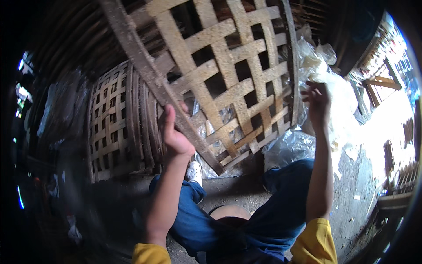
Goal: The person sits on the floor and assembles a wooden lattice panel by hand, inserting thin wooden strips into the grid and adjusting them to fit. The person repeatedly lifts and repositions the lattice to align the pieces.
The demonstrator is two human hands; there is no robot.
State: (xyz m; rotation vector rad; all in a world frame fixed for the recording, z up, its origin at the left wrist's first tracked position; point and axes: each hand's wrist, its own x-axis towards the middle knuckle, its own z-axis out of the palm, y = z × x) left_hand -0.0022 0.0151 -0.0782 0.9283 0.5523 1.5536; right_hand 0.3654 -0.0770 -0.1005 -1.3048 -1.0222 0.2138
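In front of me a woven panel (237,53) of flat, pale bamboo-like strips stands tilted, with darker wooden bars along its sides. My left hand (176,134) is closed on the left bar, its thumb on the near side and fingertips showing behind. Just off the panel's right bar, my right hand (317,103) is raised with its fingers apart and nothing in them. The panel's upper end runs out of view.
More woven panels (110,119) stand stacked at the left. Clear plastic sheeting and bags (325,97) are heaped behind and right of the panel. A round stool (231,212) shows between my knees. Wooden pieces (382,83) stand in bright light far right.
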